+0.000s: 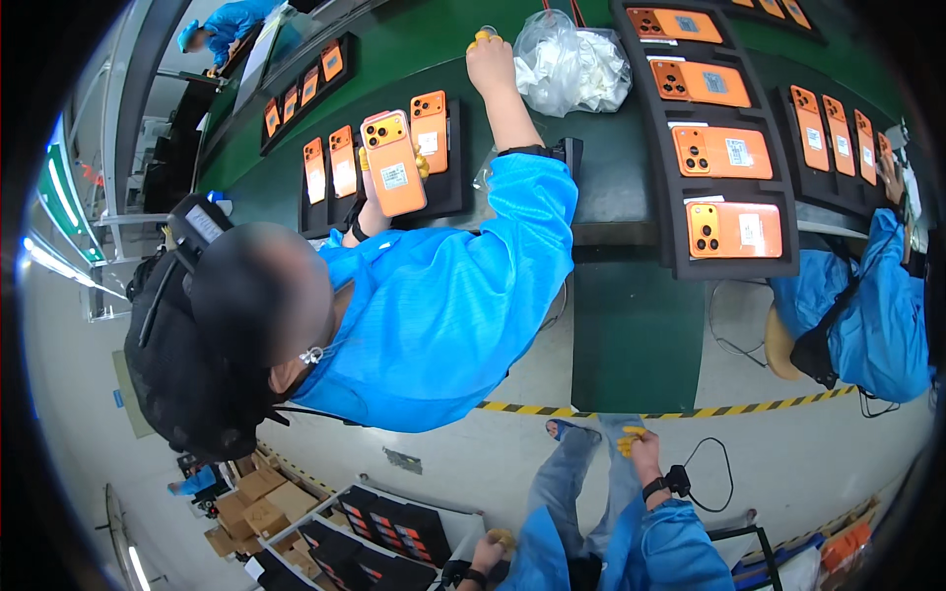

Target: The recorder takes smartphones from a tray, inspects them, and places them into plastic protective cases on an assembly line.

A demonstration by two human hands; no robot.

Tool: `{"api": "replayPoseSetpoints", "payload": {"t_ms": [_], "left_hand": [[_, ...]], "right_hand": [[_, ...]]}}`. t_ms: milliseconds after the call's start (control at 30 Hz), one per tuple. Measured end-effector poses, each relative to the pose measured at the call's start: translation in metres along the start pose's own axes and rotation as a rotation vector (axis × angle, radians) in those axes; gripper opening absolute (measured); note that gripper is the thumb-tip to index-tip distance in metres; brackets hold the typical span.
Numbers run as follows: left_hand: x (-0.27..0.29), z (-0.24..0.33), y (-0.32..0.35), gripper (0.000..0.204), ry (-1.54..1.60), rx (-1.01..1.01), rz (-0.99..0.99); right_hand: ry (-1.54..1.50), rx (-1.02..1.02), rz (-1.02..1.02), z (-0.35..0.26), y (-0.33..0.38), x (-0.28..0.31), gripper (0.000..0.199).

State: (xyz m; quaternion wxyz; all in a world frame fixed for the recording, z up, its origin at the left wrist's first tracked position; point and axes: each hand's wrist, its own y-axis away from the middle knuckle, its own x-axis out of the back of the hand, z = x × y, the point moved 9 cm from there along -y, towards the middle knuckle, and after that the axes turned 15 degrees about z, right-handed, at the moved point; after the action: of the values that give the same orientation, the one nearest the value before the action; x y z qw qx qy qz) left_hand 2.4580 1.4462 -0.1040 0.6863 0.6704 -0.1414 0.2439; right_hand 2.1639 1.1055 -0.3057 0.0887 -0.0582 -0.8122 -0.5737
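My right hand (644,457) is held beside my jeans leg, with yellow covers on its fingertips. Its fingers are loosely bent and apart, and nothing shows in them. Low in the view, my left hand (488,554) is partly seen, with a yellow-covered fingertip. Its other fingers are too hidden to tell their pose, and I see nothing held. Closest to it are black trays (419,527) stacked on a white cart. Both hands are well apart from the bench, where a co-worker in blue (443,305) holds an orange phone (394,172) and reaches toward a plastic bag (562,74).
A black foam tray (665,231) of orange phones juts over the green bench's (611,167) edge. Other phone trays lie on the bench. Another co-worker (847,315) sits at the right. Yellow-black tape (532,408) crosses the floor. Cardboard boxes (261,483) stand at lower left.
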Motion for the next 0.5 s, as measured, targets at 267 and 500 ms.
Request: {"api": "replayPoseSetpoints", "payload": {"t_ms": [267, 500], "left_hand": [[0.007, 0.015, 0.002, 0.034, 0.125, -0.021, 0.071], [0.013, 0.036, 0.002, 0.037, 0.056, -0.046, 0.147]], "right_hand": [[0.021, 0.101, 0.155, -0.029, 0.021, 0.041, 0.036], [0.149, 0.305, 0.344, -0.068, 0.046, 0.097, 0.026]]}}
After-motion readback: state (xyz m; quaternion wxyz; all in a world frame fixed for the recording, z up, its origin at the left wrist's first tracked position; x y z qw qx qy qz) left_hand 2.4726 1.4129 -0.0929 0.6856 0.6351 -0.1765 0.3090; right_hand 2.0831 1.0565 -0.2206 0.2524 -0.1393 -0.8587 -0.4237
